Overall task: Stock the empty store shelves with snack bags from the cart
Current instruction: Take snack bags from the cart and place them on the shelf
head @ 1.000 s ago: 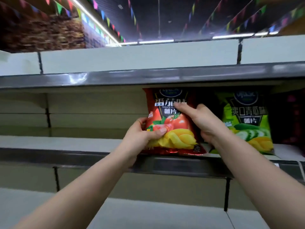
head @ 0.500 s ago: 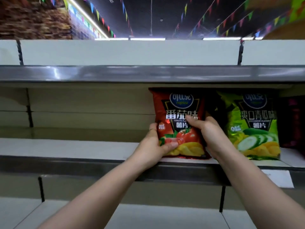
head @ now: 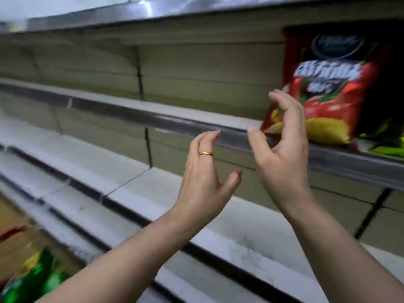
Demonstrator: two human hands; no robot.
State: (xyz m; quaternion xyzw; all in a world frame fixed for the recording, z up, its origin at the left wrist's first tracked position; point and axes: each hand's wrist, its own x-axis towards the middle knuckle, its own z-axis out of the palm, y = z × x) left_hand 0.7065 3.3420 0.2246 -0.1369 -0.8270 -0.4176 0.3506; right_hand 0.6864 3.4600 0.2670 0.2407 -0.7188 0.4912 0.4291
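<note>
Foil on the red bag (head: pixel 328 90) looks slippery and puffy; we'd hold its sides. Our left hand (head: pixel 205 173) and right hand (head: pixel 282 154) hang empty.

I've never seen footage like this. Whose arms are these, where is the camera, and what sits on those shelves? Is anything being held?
There is no machine here. These are a person's two bare arms, filmed by one wide-angle camera worn on their head and looking forward and down. The left hand, which wears a gold ring, and the right hand are both raised with loose fingers and hold nothing. On the grey metal-edged shelf a glossy red snack bag stands upright, behind the right hand. A green bag peeks in beside it. The blurred green packets at lower left are probably stock waiting to be shelved.
</note>
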